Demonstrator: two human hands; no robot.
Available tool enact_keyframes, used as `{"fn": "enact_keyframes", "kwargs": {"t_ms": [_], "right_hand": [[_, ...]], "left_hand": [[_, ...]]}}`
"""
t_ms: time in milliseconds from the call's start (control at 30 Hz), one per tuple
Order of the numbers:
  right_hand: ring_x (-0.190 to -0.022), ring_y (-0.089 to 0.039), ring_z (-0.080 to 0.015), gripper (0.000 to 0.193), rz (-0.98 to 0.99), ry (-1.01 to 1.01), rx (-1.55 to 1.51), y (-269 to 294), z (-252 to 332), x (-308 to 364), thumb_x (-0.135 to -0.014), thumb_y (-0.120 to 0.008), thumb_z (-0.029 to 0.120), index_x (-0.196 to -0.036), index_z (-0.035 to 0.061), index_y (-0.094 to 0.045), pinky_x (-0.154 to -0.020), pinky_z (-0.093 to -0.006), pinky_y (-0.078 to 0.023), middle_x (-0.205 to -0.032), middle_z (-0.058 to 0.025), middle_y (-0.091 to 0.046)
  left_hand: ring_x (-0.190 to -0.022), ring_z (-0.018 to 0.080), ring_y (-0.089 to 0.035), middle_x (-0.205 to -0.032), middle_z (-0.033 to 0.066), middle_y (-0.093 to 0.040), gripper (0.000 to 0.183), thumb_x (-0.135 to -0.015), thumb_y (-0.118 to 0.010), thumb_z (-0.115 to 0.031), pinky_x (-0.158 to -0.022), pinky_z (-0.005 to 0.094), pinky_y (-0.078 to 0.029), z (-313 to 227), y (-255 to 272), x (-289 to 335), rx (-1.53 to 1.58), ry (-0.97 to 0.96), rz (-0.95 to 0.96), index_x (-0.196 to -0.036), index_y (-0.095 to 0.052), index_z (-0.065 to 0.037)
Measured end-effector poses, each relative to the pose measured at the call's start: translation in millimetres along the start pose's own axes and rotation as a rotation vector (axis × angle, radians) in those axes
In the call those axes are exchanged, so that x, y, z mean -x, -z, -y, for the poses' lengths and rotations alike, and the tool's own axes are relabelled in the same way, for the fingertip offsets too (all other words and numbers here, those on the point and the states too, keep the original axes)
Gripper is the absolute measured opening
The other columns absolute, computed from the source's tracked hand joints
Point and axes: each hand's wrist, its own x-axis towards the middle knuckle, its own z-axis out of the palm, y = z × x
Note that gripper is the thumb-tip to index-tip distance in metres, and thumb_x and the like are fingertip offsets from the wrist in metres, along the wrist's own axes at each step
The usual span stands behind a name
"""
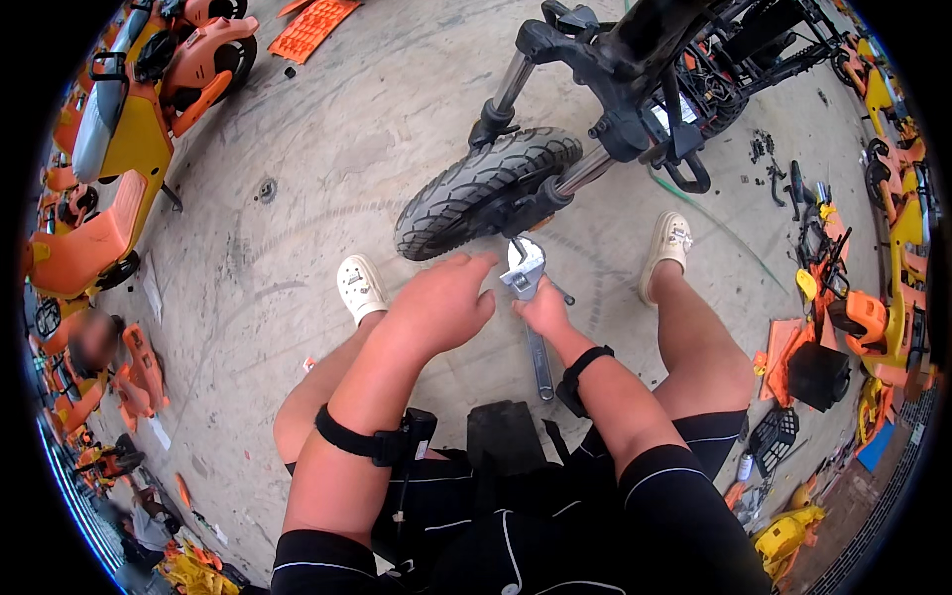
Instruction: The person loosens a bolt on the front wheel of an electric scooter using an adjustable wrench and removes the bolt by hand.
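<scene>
My right hand is closed round an adjustable wrench, its silver jaw pointing up toward the wheel. Just beyond the jaw is the lower end of a motorbike's front fork; I cannot tell whether the two touch. My left hand reaches in beside the wrench, fingers stretched forward and thumb apart, with nothing visible in it. The treaded front tyre is right ahead of both hands. Under my right wrist a long metal wrench lies on the floor, partly hidden.
The stripped black motorbike frame stands ahead right. Loose parts and a black box lie along the right. Orange and yellow scooters line the left side. An orange textured panel is at the far left, and a green hose crosses the floor.
</scene>
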Motion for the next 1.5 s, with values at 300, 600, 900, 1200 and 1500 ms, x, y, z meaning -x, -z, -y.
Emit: {"fn": "enact_keyframes", "kwargs": {"t_ms": [300, 600, 900, 1200, 1500], "right_hand": [[-0.098, -0.069, -0.0379, 0.054, -0.161, 0.036, 0.214, 6.9, -1.2, 0.9, -0.086, -0.073, 0.015, -0.138, 0.0153, -0.056, -0.086, -0.0491, -0.053, -0.1, -0.0185, -0.072], [-0.1, -0.066, -0.0372, 0.046, -0.224, 0.07, 0.533, 29.1, -1.8, -19.5, -0.082, -0.077, 0.017, -0.12, -0.0004, -0.058, -0.089, -0.0492, -0.053, -0.107, -0.0201, -0.068], [-0.102, -0.07, -0.0416, 0.049, 0.043, -0.201, 0.476, 65.0, 53.9, -14.4, -0.078, -0.081, 0.02, -0.111, -0.0024, -0.052, -0.088, -0.0468, -0.057, -0.107, -0.0271, -0.071], [-0.095, -0.069, -0.0452, 0.052, 0.146, 0.059, 0.43, 80.9, 41.1, -10.0, -0.082, -0.077, 0.021, -0.117, -0.0023, -0.044, -0.083, -0.0506, -0.055, -0.101, -0.0283, -0.07], [-0.089, -0.066, -0.049, 0.031, 0.043, 0.171, 0.377, 61.3, 45.4, 11.4, -0.088, -0.059, 0.007, -0.114, 0.0021, -0.042, -0.078, -0.0564, -0.052, -0.106, -0.0292, -0.066]], "left_hand": [[-0.108, 0.041, -0.064, -0.118, 0.0215, -0.065, 0.042, -0.095, -0.062, -0.022, -0.093, 0.0469, -0.053, -0.6, -1.1, -2.2, -0.007, -0.001, 0.03, -0.134, -0.059, -0.007], [-0.107, 0.041, -0.064, -0.116, 0.0216, -0.065, 0.043, -0.095, -0.061, -0.022, -0.092, 0.0474, -0.053, 2.3, -2.7, -5.0, -0.03, -0.004, 0.026, -0.135, -0.057, -0.007], [-0.109, 0.0404, -0.064, -0.118, 0.0215, -0.065, 0.043, -0.095, -0.061, -0.022, -0.094, 0.0463, -0.052, -4.3, 1.5, -10.4, -0.012, 0.002, 0.049, -0.135, -0.058, -0.006], [-0.109, 0.0409, -0.064, -0.119, 0.0219, -0.065, 0.045, -0.095, -0.063, -0.025, -0.094, 0.0469, -0.052, -2.5, -4.4, -13.4, -0.01, -0.045, 0.011, -0.134, -0.058, -0.005], [-0.109, 0.0409, -0.064, -0.12, 0.0219, -0.065, 0.045, -0.095, -0.063, -0.025, -0.093, 0.0468, -0.052, -3.7, -7.2, -13.6, -0.002, -0.048, -0.007, -0.134, -0.058, -0.005]]}}
